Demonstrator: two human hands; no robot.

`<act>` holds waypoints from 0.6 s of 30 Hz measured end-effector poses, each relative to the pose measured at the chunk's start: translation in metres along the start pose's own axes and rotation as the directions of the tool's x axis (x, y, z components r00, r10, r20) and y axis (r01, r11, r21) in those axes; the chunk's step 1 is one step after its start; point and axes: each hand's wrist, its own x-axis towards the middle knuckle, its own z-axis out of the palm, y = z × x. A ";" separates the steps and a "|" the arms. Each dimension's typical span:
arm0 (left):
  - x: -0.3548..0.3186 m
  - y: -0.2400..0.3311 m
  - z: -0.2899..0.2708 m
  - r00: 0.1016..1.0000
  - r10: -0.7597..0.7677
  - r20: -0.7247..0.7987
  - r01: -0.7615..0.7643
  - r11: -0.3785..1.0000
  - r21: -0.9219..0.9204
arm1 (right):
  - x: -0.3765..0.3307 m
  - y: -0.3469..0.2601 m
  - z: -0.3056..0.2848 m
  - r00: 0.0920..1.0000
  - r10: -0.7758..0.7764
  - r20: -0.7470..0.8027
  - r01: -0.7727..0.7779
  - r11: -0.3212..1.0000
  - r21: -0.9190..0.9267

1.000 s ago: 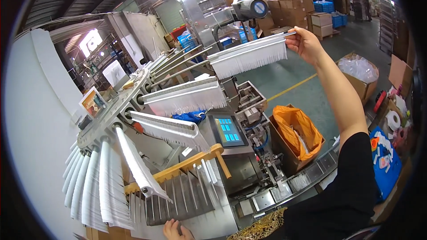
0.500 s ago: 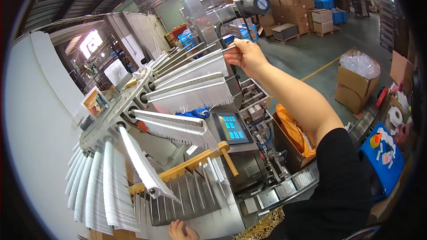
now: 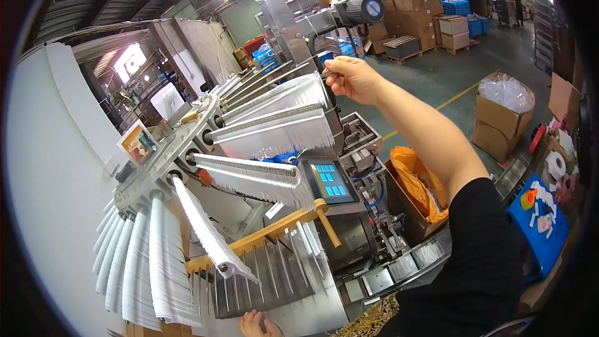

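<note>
My right hand reaches far forward, its fingers pinched at the outer end of a metal rod. White thin sheets hang spread along this rod, just left of the fingers. The rod belongs to a round metal rotary rack, whose other arms carry thick rows of white sheets. Close to the lower edge, my left hand lies at the border of a metal panel with its thumb and fingers apart, holding nothing. Part of it is cut off by the picture's edge.
A wooden bar with thin metal rods crosses below the rack. Beside it are a touch screen and a conveyor with metal trays. An orange bag fills a carton at right; a blue board holds tape and scraps.
The view has shifted slightly. The white sheets beside my right hand have fanned out more along the rod, and the fingers stay at its end. My left hand keeps its place.
</note>
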 end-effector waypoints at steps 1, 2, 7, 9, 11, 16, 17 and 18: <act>0.000 0.000 0.000 1.000 -0.001 0.007 0.001 1.000 -0.003 | -0.002 -0.006 0.000 1.000 0.019 0.000 -0.019 0.998 -0.065; 0.000 0.000 0.001 1.000 0.000 0.007 0.000 1.000 -0.004 | -0.002 -0.006 -0.006 1.000 0.021 0.020 -0.021 0.999 -0.038; -0.002 -0.002 0.002 1.000 0.013 -0.003 -0.013 1.000 -0.015 | 0.001 0.001 -0.013 0.999 0.044 -0.011 -0.044 0.999 0.009; 0.000 0.000 0.000 1.000 0.010 -0.001 -0.010 1.000 -0.003 | -0.002 -0.005 -0.005 0.998 0.053 -0.027 -0.054 0.997 -0.046; 0.000 0.001 0.000 1.000 0.007 -0.005 -0.007 1.000 0.003 | -0.002 -0.009 -0.008 0.999 0.049 0.000 -0.049 0.998 -0.042; -0.002 0.000 0.000 1.000 0.009 0.019 -0.009 1.000 -0.005 | -0.004 -0.011 -0.013 0.997 0.070 -0.021 -0.072 0.994 -0.086; -0.001 -0.001 0.000 1.000 0.008 0.021 -0.008 1.000 -0.005 | -0.004 -0.006 -0.014 0.997 0.078 -0.015 -0.078 0.995 -0.059; -0.001 -0.002 0.000 1.000 0.007 0.016 -0.007 1.000 -0.006 | -0.005 0.000 -0.014 0.995 0.086 -0.045 -0.086 0.996 -0.017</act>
